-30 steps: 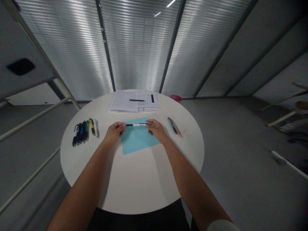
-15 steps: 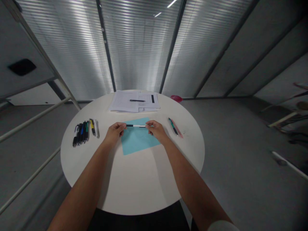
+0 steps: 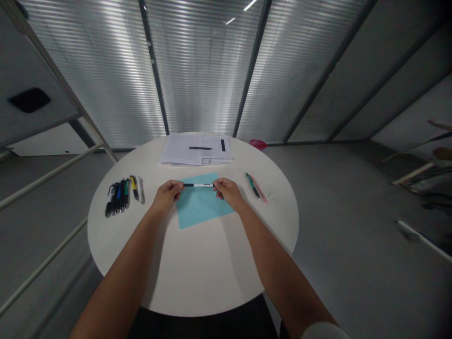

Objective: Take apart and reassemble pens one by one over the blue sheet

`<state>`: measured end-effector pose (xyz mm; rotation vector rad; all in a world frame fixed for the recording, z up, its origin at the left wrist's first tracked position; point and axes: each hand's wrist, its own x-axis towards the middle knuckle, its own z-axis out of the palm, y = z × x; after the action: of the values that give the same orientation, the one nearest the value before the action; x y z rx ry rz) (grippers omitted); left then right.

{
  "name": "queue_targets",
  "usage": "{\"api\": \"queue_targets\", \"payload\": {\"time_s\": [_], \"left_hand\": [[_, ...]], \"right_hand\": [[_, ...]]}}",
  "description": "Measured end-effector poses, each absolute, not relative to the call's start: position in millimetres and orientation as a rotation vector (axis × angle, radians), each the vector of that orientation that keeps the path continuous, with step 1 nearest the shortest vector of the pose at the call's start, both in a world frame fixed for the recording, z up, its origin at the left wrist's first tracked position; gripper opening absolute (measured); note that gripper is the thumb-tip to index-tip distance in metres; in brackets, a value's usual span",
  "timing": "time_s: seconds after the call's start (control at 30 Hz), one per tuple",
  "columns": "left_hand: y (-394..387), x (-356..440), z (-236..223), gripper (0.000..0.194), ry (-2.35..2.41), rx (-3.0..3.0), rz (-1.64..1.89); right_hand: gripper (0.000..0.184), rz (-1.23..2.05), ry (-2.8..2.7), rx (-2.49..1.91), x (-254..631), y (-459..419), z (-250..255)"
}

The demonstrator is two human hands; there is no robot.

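Note:
A black and white pen (image 3: 199, 185) is stretched level between my two hands, above a light blue sheet of paper (image 3: 197, 207). My left hand (image 3: 169, 193) pinches the black end of the pen. At its other end, my right hand (image 3: 226, 189) is closed with thumb and fingertips on the tip. The blue sheet lies at a slight angle on the round white table (image 3: 208, 263). Parts of the sheet's upper corners are hidden behind my hands.
Several pens (image 3: 118, 197) lie in a row at the left, beside a yellow pen (image 3: 134, 188). Stacked papers (image 3: 181, 149) with a black pen (image 3: 199, 148) on top rest at the back. At the right lie a green and black pen (image 3: 253, 185) and a pink strip (image 3: 260, 189).
My hands keep hold of both ends of the pen over the blue sheet. The pen's white part looks slightly turned, with a dark marking now showing. The view has shifted a little.

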<state>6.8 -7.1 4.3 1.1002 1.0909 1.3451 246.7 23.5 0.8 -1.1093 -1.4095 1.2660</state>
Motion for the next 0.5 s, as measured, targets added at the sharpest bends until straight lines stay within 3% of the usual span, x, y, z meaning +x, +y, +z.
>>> {"api": "queue_targets", "payload": {"time_s": [0.27,0.5], "left_hand": [[-7.1,7.3,4.6,0.030,1.134,1.091,1.320],[-9.0,7.3,6.3,0.029,1.127,1.147,1.302]], "right_hand": [[0.037,1.243,-1.370,-1.086,248.2,22.5,0.7],[0.031,1.293,-1.349,-1.108,248.3,21.6,2.8]]}}
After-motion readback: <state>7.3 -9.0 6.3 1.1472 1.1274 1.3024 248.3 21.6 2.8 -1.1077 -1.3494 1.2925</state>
